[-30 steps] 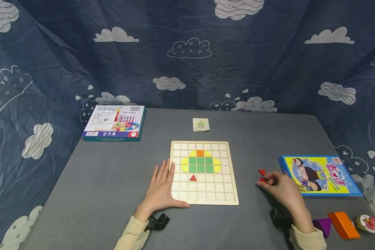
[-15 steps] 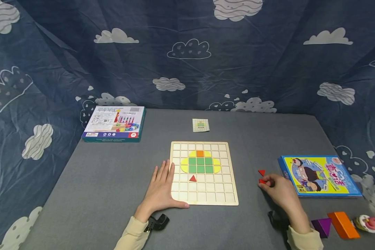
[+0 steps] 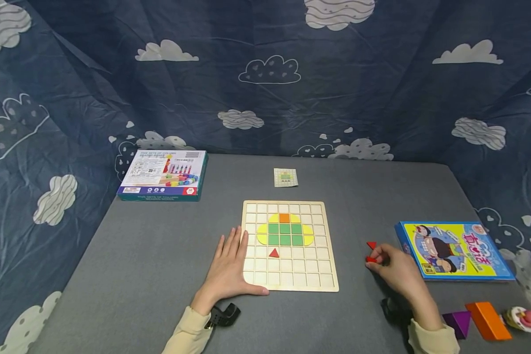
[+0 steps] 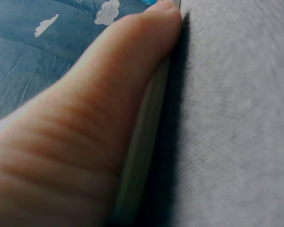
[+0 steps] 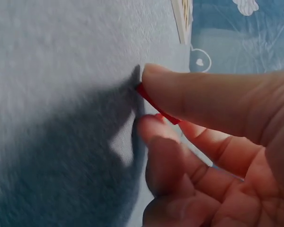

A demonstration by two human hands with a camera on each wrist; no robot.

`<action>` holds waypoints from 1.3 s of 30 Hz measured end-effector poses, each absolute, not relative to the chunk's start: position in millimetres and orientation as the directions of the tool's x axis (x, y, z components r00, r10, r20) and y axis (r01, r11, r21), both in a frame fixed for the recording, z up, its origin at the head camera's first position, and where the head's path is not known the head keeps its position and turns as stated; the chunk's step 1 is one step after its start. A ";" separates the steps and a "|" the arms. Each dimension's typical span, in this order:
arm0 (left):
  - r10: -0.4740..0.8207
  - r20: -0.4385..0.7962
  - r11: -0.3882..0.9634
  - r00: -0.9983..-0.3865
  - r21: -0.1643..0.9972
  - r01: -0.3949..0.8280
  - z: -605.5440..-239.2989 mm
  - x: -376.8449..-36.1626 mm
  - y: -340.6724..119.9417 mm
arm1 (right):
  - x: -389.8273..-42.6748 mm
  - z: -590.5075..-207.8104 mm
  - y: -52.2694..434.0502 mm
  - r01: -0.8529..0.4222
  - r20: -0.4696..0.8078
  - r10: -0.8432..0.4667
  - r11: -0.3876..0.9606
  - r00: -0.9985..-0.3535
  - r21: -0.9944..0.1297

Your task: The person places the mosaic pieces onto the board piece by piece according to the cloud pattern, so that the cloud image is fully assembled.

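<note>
Your left hand (image 3: pixel 227 273) lay flat on the grey table (image 3: pixel 150 255), fingers straight and relaxed, with the thumb along the near left corner of the wooden grid board (image 3: pixel 289 246). The left wrist view showed that thumb (image 4: pixel 109 94) pressed against the board's edge (image 4: pixel 142 156).

Your right hand (image 3: pixel 398 273) rested on the table well to the right of the board, its thumb and fingertips curled and pinching a small red triangle piece (image 3: pixel 371 259). In the right wrist view the red piece (image 5: pixel 156 106) sat clamped between the thumb (image 5: pixel 203 94) and a fingertip. A second red triangle (image 3: pixel 371 245) lay on the table just beyond your fingers.

On the board, green squares (image 3: pixel 285 234) with yellow edges and one orange square (image 3: pixel 284 218) formed a shape, and a lone red triangle on the board (image 3: pixel 274 253) sat just below it. A small pattern card (image 3: pixel 285 177) lay beyond the board. A colourful book (image 3: pixel 453 250) lay just right of your right hand, and a white toy box (image 3: pixel 163 174) sat at the far left.
</note>
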State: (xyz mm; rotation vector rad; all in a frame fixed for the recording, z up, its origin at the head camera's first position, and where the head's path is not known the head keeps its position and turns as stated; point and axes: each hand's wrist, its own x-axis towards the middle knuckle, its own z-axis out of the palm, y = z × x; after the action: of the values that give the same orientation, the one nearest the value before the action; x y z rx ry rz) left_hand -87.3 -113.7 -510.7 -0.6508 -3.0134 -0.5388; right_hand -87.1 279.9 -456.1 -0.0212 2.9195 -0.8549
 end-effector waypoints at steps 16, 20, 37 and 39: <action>0.396 0.076 0.854 -0.915 0.336 0.397 -511.6 -88.0 -111.7 | -93.8 -458.7 246.6 -0.015 0.033 0.005 0.797 -0.999 -0.604; 0.395 0.072 0.856 -0.916 0.333 0.396 -512.3 -87.9 -111.6 | -96.4 -458.3 233.5 -0.031 0.032 -0.015 0.783 -0.999 -0.621; 0.396 0.084 0.855 -0.914 0.328 0.401 -510.2 -86.8 -113.5 | -113.2 -458.9 178.8 -0.087 -0.007 -0.131 0.699 -0.991 -0.709; 0.395 0.083 0.856 -0.915 0.328 0.399 -510.2 -86.6 -113.5 | -115.1 -459.7 173.5 -0.110 0.001 -0.157 0.692 -0.988 -0.713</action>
State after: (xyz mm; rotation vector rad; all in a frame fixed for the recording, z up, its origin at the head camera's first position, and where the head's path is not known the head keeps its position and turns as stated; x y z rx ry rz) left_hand -86.6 -113.5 -510.2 -0.6447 -3.0138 -0.5363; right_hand -115.1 173.5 -459.7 -0.2238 2.8342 -1.1890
